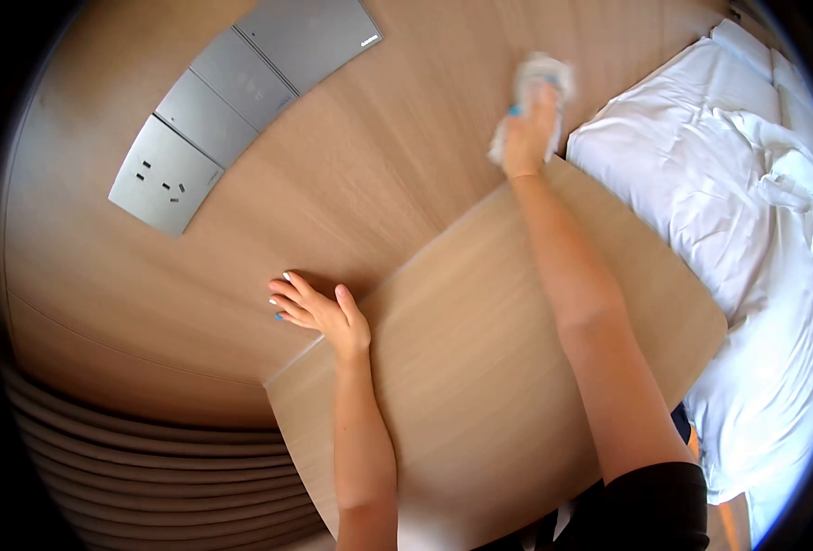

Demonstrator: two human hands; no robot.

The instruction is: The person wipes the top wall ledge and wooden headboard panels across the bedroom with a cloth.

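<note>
My right hand is closed on a whitish cloth, pressed to the wood-grain wall panel just above the far corner of the tabletop. Motion blurs the cloth and the fingers. My left hand is spread with its fingers apart and holds nothing. It rests at the wall near the back edge of the light wooden tabletop. Both forearms reach across this tabletop.
A row of grey switch and socket plates is set in the wall at the upper left. White bedding lies along the right side, beside the tabletop's rounded corner. Brown pleated curtain folds hang at the lower left.
</note>
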